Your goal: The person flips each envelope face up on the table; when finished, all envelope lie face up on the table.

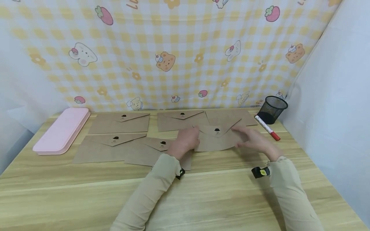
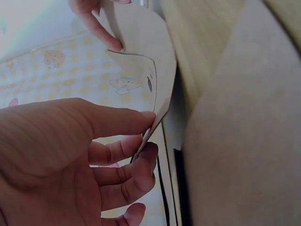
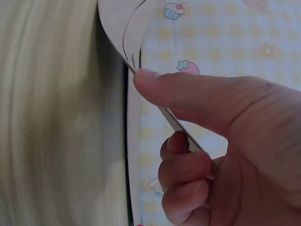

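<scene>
Low in the frame, two beige sleeves reach up the table [image 1: 202, 199]. At centre, the left hand [image 1: 185, 141] and right hand [image 1: 254, 139] each pinch an end of a brown envelope [image 1: 216, 139], thumb against curled fingers, lifting it. Too hard a pinch could crease the paper; too slack, it slips. Beyond lie more envelopes [image 1: 121, 123], a pink case [image 1: 62, 130] at left, a marker [image 1: 267, 127] and mesh cup [image 1: 271, 109] at right.

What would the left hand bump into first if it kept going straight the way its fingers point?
Probably the envelope lying by the backdrop. The left hand pinches the lifted envelope and points away from the person, toward the wall cloth. Depth is hard to judge here.
</scene>
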Demonstrator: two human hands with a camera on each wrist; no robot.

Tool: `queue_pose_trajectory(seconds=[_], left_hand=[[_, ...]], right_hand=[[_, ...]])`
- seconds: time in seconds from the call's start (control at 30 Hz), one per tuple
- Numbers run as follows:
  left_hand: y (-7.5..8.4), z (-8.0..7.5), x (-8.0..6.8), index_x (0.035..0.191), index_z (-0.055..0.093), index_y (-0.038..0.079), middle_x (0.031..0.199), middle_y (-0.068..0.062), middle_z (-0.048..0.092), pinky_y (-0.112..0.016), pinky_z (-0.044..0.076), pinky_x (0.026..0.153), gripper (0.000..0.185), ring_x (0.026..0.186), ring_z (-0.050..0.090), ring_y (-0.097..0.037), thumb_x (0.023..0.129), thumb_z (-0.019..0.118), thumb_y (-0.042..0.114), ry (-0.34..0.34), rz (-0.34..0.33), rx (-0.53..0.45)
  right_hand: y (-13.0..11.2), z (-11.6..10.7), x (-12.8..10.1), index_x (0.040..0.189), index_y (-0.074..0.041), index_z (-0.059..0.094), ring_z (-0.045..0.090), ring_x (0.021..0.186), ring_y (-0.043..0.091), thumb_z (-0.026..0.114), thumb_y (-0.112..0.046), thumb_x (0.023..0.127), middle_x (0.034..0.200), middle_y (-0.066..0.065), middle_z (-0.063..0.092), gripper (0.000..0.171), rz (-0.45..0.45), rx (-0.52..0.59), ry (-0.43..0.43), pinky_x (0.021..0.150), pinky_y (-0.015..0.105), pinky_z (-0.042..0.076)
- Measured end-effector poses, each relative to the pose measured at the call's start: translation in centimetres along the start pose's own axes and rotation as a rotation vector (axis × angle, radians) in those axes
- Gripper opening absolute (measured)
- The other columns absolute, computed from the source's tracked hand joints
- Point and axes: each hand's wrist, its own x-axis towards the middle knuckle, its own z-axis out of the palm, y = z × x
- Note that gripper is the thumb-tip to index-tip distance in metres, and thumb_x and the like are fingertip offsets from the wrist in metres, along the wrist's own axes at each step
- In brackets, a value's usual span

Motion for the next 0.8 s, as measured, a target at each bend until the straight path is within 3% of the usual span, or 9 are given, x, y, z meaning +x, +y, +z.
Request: queue_pose_trajectory(seconds=[0.13, 0.3, 0.37, 0.53, 0.7, 0.8], left_hand=[[0.2, 0.5, 0.1, 0.1, 0.057, 0.006, 0.078, -0.004, 0.058, -0.041, 0.044, 0.078, 0.01, 0.07, 0.053, -0.02, 0.091, 0.054, 0.009, -0.005, -0.023, 0.021], [0.3, 0.8, 0.0, 0.103, 0.058, 0.008, 0.101, -0.009, 0.061, -0.054, 0.025, 0.101, 0.013, 0.094, 0.057, -0.025, 0.09, 0.056, 0.008, -0.01, -0.066, 0.023], [0.3, 0.8, -0.1, 0.105, 0.058, 0.007, 0.104, -0.01, 0.062, -0.057, 0.019, 0.104, 0.015, 0.098, 0.057, -0.026, 0.09, 0.057, 0.009, -0.01, -0.073, 0.025], [0.3, 0.8, -0.1, 0.107, 0.06, 0.007, 0.097, -0.008, 0.063, -0.057, 0.019, 0.104, 0.017, 0.092, 0.059, -0.024, 0.091, 0.056, 0.01, -0.012, -0.064, 0.054], [0.3, 0.8, -0.1, 0.108, 0.061, 0.007, 0.097, -0.007, 0.064, -0.057, 0.019, 0.104, 0.02, 0.093, 0.059, -0.024, 0.089, 0.059, 0.01, -0.012, -0.057, 0.056], [0.3, 0.9, 0.0, 0.098, 0.064, 0.008, 0.09, -0.005, 0.065, -0.057, 0.017, 0.105, 0.013, 0.086, 0.059, -0.022, 0.086, 0.061, 0.005, -0.015, -0.054, 0.04]], right_hand=[[0.4, 0.4, 0.0, 0.133, -0.002, 0.047, 0.045, 0.114, 0.049, 0.07, -0.013, 0.079, 0.128, 0.03, 0.047, 0.06, 0.037, -0.031, -0.033, 0.094, 0.058, 0.033], [0.8, 0.8, 0.0, 0.134, -0.004, 0.047, 0.041, 0.117, 0.049, 0.07, -0.018, 0.081, 0.131, 0.032, 0.043, 0.06, 0.098, -0.022, -0.073, 0.096, 0.059, 0.03], [0.9, 0.9, -0.1, 0.135, -0.004, 0.047, 0.039, 0.119, 0.05, 0.069, -0.02, 0.082, 0.133, 0.033, 0.04, 0.06, 0.121, -0.012, -0.103, 0.097, 0.059, 0.028], [1.2, 1.2, -0.1, 0.137, -0.003, 0.044, 0.034, 0.123, 0.049, 0.066, -0.025, 0.086, 0.136, 0.034, 0.034, 0.059, 0.146, -0.009, -0.177, 0.098, 0.059, 0.026], [1.4, 1.3, -0.1, 0.137, -0.001, 0.044, 0.033, 0.124, 0.048, 0.065, -0.024, 0.086, 0.138, 0.032, 0.034, 0.06, 0.13, 0.0, -0.187, 0.099, 0.059, 0.027], [1.3, 1.2, -0.1, 0.137, 0.0, 0.043, 0.032, 0.124, 0.048, 0.065, -0.022, 0.087, 0.138, 0.032, 0.034, 0.059, 0.117, 0.01, -0.19, 0.099, 0.059, 0.026]])
